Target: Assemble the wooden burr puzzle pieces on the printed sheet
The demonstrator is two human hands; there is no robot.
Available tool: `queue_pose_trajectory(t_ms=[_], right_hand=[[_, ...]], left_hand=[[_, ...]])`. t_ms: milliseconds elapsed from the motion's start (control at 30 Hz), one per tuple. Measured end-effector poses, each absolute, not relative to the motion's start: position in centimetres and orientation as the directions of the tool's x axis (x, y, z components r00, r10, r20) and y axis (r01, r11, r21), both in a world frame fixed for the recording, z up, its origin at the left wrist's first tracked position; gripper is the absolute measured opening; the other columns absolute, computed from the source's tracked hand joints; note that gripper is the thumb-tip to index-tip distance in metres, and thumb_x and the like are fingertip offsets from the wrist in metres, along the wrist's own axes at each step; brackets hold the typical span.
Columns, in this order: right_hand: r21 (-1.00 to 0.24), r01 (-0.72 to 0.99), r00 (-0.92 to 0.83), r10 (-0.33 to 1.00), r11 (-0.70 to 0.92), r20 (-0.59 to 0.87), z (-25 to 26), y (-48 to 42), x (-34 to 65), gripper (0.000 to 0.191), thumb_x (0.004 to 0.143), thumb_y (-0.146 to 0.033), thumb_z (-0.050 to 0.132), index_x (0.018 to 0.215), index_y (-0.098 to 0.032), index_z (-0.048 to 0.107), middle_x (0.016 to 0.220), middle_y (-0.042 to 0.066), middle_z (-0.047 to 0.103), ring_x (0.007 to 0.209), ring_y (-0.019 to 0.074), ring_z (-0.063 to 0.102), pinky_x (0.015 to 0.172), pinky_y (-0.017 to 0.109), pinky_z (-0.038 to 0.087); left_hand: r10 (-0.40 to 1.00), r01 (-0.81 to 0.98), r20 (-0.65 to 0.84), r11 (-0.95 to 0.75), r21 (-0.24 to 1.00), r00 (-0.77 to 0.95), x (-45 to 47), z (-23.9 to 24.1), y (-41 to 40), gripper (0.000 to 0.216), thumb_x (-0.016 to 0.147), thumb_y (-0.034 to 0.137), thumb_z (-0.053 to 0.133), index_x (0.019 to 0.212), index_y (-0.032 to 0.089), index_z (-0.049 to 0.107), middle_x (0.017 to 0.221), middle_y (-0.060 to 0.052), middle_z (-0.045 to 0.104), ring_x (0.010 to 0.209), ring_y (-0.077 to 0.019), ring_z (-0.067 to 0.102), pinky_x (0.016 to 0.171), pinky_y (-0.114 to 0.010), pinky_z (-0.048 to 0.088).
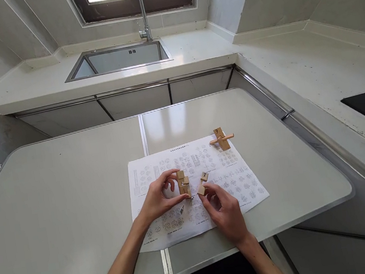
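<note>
**Two hands on wooden puzzle pieces over the printed sheet**

Head view: I see my left hand [159,198] with its grip clamped on a cluster of joined wooden blocks [183,183], held just above the printed sheet [244,182]. My right hand [226,213] has its grip closed on a small wooden piece [202,190], just beside the cluster. Another loose piece [204,176] sits between them, slightly farther back. A pegged wooden assembly [221,138] rests at the sheet's far right corner, toward the worktop [57,197] right edge.

A printed sheet [208,170] lies on the near surface [57,197]; a wooden cross piece [221,139] sits at its far right corner, a sink [119,58] far behind
</note>
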State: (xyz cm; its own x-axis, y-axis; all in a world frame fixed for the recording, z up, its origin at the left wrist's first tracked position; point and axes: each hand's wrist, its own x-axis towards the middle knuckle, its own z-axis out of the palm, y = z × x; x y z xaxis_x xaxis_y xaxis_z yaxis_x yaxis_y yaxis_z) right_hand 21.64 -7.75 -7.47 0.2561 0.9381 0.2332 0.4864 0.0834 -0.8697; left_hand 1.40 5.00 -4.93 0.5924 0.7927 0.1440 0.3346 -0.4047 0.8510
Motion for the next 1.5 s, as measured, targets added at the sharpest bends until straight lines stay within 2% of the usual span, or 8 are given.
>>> queue_pose_trajectory(t_ms=[433,533,667,800,933,1133,1300,1500], right_hand=[[-0.915,0.380,0.238,0.942,0.134,0.236,-7.0,-7.9,21.5,0.019,0.104,-0.036,0.062,0.120,-0.027,0.068,0.116,0.007,0.078,0.085,0.0216,0.078,0.065,0.032,0.061],[-0.958,0.271,0.240,0.957,0.095,0.163,-6.6,-7.7,21.5,0.020,0.099,-0.038,0.069,0.115,-0.026,0.070,0.115,0.008,0.078,0.085,0.0216,0.078,0.067,0.032,0.061],[-1.000,0.010,0.214,0.977,-0.007,-0.005,-6.2,-6.9,22.4,0.029,0.094,-0.045,0.076,0.112,-0.024,0.065,0.102,0.007,0.080,0.087,0.0246,0.079,0.068,0.033,0.059],[-0.979,-0.198,0.151,0.986,-0.046,-0.077,-5.5,-5.3,23.7,0.036,0.088,-0.048,0.079,0.107,-0.024,0.059,0.118,0.012,0.077,0.086,0.0248,0.078,0.060,0.030,0.054],[-0.956,-0.286,0.086,0.992,-0.066,-0.095,-4.9,-3.3,24.8,0.037,0.086,-0.046,0.080,0.107,-0.024,0.059,0.123,0.013,0.075,0.092,0.0245,0.075,0.072,0.034,0.058],[-0.932,-0.352,0.009,0.995,-0.088,-0.097,-5.1,-0.3,25.3,0.036,0.087,-0.047,0.083,0.107,-0.023,0.064,0.115,0.008,0.078,0.088,0.0171,0.072,0.086,0.034,0.057],[-0.941,-0.318,-0.102,0.991,-0.114,-0.086,-5.8,2.4,25.7,0.043,0.087,-0.048,0.085,0.119,-0.022,0.072,0.102,0.006,0.081,0.104,0.0229,0.077,0.105,0.041,0.055],[-0.943,-0.310,-0.232,0.972,-0.119,-0.046,-6.7,4.3,25.8,0.045,0.082,-0.045,0.091,0.119,-0.022,0.075,0.113,0.008,0.082,0.100,0.0259,0.081,0.104,0.047,0.059]], left_hand=[[0.772,0.271,0.163,-0.401,0.875,0.615,2.2,-5.1,4.2,0.069,0.082,0.044,0.089,0.140,0.028,0.056,0.101,-0.003,0.073,0.073,-0.0149,0.062,0.071,-0.031,0.052],[0.771,0.253,0.169,-0.395,0.883,0.614,2.3,-5.0,4.1,0.068,0.081,0.044,0.090,0.139,0.027,0.057,0.101,-0.003,0.073,0.073,-0.0149,0.062,0.070,-0.030,0.051],[0.787,0.245,0.149,-0.358,0.901,0.599,2.3,-5.0,4.2,0.069,0.080,0.043,0.090,0.139,0.027,0.058,0.100,-0.003,0.072,0.075,-0.0155,0.063,0.069,-0.029,0.050],[0.809,0.220,0.129,-0.304,0.927,0.574,2.2,-5.2,4.2,0.071,0.081,0.044,0.090,0.142,0.028,0.057,0.103,-0.003,0.070,0.075,-0.0148,0.063,0.077,-0.032,0.054],[0.837,0.183,0.113,-0.246,0.952,0.536,2.1,-5.5,4.4,0.071,0.081,0.045,0.090,0.142,0.027,0.058,0.103,-0.003,0.068,0.076,-0.0145,0.063,0.084,-0.034,0.056],[0.878,0.142,0.077,-0.162,0.977,0.472,1.9,-5.6,4.6,0.071,0.081,0.041,0.091,0.142,0.024,0.057,0.109,-0.005,0.069,0.077,-0.0129,0.061,0.079,-0.030,0.053],[0.923,0.085,0.029,-0.066,0.994,0.383,1.7,-5.5,4.8,0.070,0.081,0.038,0.091,0.141,0.024,0.058,0.111,-0.005,0.068,0.074,-0.0112,0.056,0.075,-0.028,0.050],[0.935,0.083,-0.018,-0.012,0.996,0.355,1.6,-5.4,4.9,0.070,0.082,0.038,0.089,0.142,0.025,0.056,0.112,-0.004,0.068,0.074,-0.0108,0.056,0.075,-0.027,0.050]])
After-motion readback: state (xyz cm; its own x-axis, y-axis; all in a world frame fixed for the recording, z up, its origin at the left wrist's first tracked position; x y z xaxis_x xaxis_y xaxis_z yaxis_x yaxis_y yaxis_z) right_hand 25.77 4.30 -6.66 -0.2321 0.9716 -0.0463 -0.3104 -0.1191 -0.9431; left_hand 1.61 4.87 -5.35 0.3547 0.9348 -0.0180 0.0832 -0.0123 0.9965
